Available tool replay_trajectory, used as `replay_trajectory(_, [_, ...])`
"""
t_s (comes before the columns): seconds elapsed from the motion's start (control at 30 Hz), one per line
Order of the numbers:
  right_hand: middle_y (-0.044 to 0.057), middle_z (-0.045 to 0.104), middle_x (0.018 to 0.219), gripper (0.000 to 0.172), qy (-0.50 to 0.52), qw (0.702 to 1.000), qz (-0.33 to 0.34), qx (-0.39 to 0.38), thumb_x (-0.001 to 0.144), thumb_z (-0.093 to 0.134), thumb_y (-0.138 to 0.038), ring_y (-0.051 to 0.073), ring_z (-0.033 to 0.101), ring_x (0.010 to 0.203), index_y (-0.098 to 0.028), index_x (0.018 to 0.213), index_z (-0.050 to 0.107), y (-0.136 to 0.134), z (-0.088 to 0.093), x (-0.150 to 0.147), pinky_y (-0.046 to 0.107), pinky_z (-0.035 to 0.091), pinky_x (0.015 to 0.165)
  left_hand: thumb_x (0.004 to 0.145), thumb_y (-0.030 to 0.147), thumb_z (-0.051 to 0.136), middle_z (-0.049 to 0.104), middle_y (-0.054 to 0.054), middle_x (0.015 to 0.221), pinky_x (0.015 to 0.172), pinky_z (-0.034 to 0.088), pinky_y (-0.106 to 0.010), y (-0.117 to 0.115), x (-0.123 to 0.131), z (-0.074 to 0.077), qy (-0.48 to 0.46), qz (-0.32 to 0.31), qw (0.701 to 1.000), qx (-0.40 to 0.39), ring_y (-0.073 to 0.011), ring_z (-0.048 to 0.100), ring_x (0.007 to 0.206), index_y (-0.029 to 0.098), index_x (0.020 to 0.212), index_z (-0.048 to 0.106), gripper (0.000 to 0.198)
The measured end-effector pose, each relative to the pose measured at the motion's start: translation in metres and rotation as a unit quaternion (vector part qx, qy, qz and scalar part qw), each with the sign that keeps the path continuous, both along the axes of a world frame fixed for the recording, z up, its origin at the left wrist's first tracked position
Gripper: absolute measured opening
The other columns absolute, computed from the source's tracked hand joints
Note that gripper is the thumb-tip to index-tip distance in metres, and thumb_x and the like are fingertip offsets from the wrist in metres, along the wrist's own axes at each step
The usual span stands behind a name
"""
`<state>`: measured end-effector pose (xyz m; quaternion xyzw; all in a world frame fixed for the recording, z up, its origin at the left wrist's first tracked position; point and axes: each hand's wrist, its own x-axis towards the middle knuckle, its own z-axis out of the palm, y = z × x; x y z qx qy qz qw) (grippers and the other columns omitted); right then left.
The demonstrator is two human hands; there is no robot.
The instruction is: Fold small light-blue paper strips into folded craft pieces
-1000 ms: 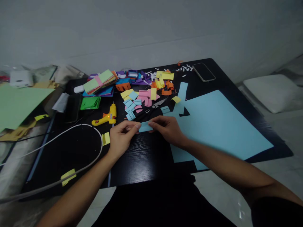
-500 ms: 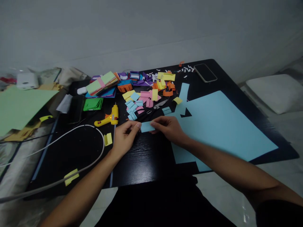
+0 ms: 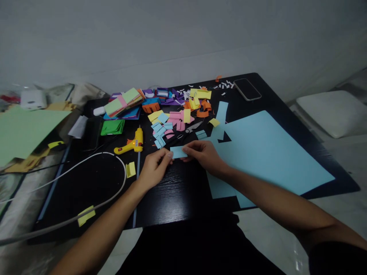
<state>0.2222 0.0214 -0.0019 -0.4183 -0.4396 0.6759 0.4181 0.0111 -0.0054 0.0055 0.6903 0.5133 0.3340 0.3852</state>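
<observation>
Both my hands pinch a small light-blue paper strip just above the black table. My left hand holds its left end with closed fingers. My right hand grips the right end, fingers curled over it. A large light-blue paper sheet lies under and to the right of my right forearm. Scissors lie just beyond the strip, among several cut blue, pink and yellow paper pieces.
A yellow glue gun lies left of the strip, its white cable looping across the table's left side. Stacked coloured paper sits at the back, a phone at the far right corner. A green sheet lies far left.
Both hands and the blue strip stay almost in place; the strip now lies a little flatter and my fingers have shifted slightly along it. The camera view drifted a little.
</observation>
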Motion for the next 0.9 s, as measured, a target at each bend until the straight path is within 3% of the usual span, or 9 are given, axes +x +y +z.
replay_trajectory(0.27, [0.002,0.076,0.079,0.031,0.015,1.000,0.003,-0.020,0.071,0.093,-0.039,0.016,0.077,0.072,-0.017,0.084,0.075,0.0012,0.0007,0.0005,0.031,0.067,0.076,0.104,0.042,0.052,0.053,0.002,0.068,0.061,0.036,-0.026,0.0018,-0.0025,-0.0008,-0.007,-0.012,1.000,0.009,-0.0130,0.047,0.063,0.018,0.080,0.061,0.035])
replay_trajectory(0.47, [0.003,0.077,0.076,0.039,0.037,0.995,0.072,-0.051,0.067,0.096,-0.034,0.018,0.078,0.072,-0.017,0.088,0.067,0.0022,0.0011,0.0022,0.033,0.067,0.074,0.101,0.041,0.055,0.054,0.002,0.064,0.059,0.037,-0.026,0.0034,-0.0051,-0.0014,-0.019,-0.001,1.000,0.006,-0.0131,0.049,0.061,0.018,0.073,0.060,0.036])
replay_trajectory(0.73, [0.001,0.078,0.076,0.041,0.019,0.984,0.175,-0.029,0.067,0.094,-0.030,0.016,0.076,0.070,-0.016,0.095,0.069,-0.0016,0.0009,0.0021,0.031,0.065,0.072,0.101,0.037,0.057,0.055,0.002,0.066,0.061,0.040,-0.025,0.0022,-0.0021,0.0004,0.018,0.018,0.997,0.074,-0.0128,0.051,0.062,0.018,0.076,0.062,0.031])
replay_trajectory(0.9, [-0.001,0.075,0.076,0.038,-0.005,0.987,0.162,0.010,0.076,0.088,-0.034,0.017,0.074,0.073,-0.017,0.103,0.069,-0.0035,0.0021,0.0023,0.031,0.064,0.071,0.103,0.034,0.055,0.059,0.001,0.072,0.066,0.043,-0.026,0.0033,-0.0024,-0.0011,0.030,-0.007,0.995,0.095,-0.0131,0.054,0.067,0.018,0.083,0.063,0.027])
